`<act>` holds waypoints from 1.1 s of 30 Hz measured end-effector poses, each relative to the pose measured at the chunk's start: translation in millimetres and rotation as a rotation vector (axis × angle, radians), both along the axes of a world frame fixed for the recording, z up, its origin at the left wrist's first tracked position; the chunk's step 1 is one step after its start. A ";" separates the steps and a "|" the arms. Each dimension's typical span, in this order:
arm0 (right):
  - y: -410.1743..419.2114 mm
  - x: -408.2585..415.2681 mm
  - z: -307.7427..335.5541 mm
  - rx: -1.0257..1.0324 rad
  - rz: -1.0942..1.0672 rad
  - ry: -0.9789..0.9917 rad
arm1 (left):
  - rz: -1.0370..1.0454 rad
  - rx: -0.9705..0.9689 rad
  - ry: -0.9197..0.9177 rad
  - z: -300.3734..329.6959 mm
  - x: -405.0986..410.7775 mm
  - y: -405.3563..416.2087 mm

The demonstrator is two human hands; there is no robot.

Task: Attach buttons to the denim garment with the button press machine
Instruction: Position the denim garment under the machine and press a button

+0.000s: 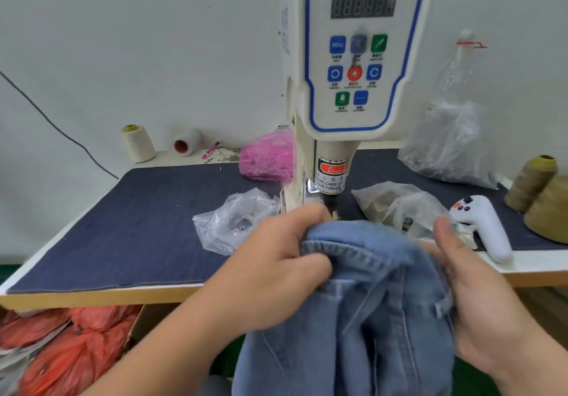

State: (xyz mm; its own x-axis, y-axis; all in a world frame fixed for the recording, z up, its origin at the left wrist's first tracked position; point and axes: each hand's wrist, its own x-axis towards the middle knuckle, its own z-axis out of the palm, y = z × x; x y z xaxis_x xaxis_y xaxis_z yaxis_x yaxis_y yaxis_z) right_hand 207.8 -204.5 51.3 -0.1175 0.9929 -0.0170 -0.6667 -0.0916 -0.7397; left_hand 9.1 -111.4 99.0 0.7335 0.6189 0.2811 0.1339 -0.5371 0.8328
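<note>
White wall behind; bench [92, 295] topped with dark blue cloth, press machine [347, 57] upright at centre. Left hand [276, 272] grips the denim garment [362, 318] at a stitched hem, fingers curled round the fold; right hand [473, 288] pinches the far side, thumb over the cloth. Garment bunched at the bench edge, just below the punch [331, 203]. Judgement: flatten a single layer under the punch, hem square, fingertips well back as the warning label [332, 177] says. Denim soft, mid-blue, ridged seams. Crinkled clear bags [236, 220] beside; glossy white controller [482, 226] at right.
</note>
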 end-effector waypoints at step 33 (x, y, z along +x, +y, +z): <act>23.5 2.7 8.0 0.131 0.049 -0.260 | -0.470 -0.806 -0.020 -19.9 2.1 24.7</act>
State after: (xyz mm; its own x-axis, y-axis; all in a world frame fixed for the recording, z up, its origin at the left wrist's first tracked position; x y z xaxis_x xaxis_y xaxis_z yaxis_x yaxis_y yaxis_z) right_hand 210.5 -181.0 59.3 -0.1742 0.9818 0.0755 -0.4499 -0.0112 -0.8930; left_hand 11.2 -86.7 79.1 0.9579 0.2732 -0.0886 0.0310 0.2082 0.9776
